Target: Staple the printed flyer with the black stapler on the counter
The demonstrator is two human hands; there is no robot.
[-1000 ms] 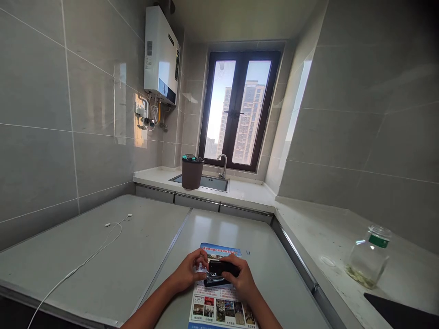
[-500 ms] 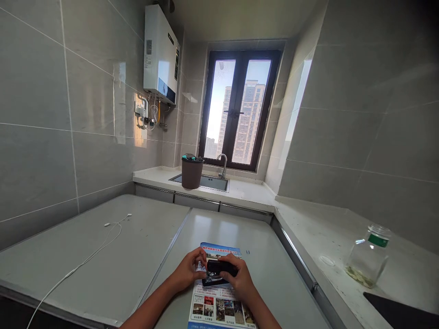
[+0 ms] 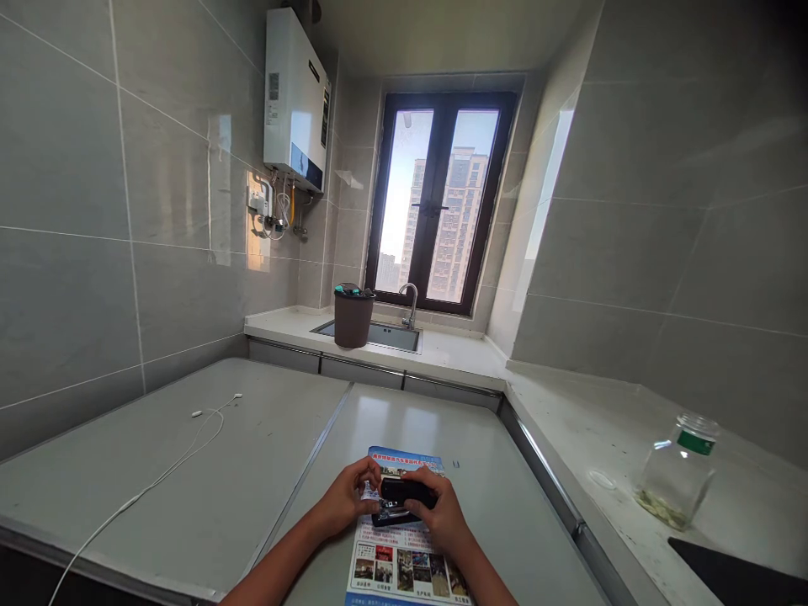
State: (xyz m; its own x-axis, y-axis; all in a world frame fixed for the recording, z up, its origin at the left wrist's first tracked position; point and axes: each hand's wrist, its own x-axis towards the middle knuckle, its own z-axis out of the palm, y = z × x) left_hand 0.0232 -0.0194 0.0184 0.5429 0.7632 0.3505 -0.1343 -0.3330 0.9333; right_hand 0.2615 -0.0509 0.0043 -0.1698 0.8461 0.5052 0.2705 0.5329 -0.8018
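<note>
Over a printed leaflet (image 3: pixel 379 539), a black stapler (image 3: pixel 395 517) lies crosswise, its top arm lifted from its base. My right hand (image 3: pixel 443 515) is closed around its right end, fingers over the top arm and thumb at the gap beneath. At the other end my left hand (image 3: pixel 346 498) has its fingers curled, the thumb touching the front of the base. Whether the left fingertips pinch something small cannot be made out. To the right of the leaflet's top lies what looks like a loose staple strip (image 3: pixel 455 464).
A white cable (image 3: pixel 170 467) trails over the left of the table (image 3: pixel 284 421). A brown bin (image 3: pixel 353 320) stands at the sink (image 3: pixel 397 337) below the window. On the right counter (image 3: pixel 568 412) are a glass jar (image 3: pixel 678 475) and a dark panel (image 3: pixel 738 572).
The stapler and my right hand have shifted very slightly left over the second. My left hand keeps its place at the front end, and the stapler's top arm stays lifted.
</note>
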